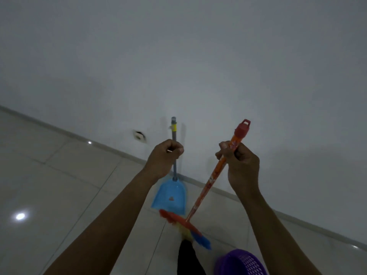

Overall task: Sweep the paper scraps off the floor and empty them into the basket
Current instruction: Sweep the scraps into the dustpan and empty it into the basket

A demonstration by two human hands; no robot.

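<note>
Left hand (165, 156) grips dustpan (168, 195) handle, right hand (241, 163) grips broom (207, 186) handle. Broom head at dustpan lip; scrap (170, 198) inside dustpan. Sweeping probably ending. Next: lift dustpan, tip over purple basket (243, 262), near right.

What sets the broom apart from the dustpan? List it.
The broom has an orange handle; the dustpan has a grey one. The broom leans; the dustpan stands nearly upright. The right hand grips the broom, the left hand the dustpan. Both are held by the handle.
</note>
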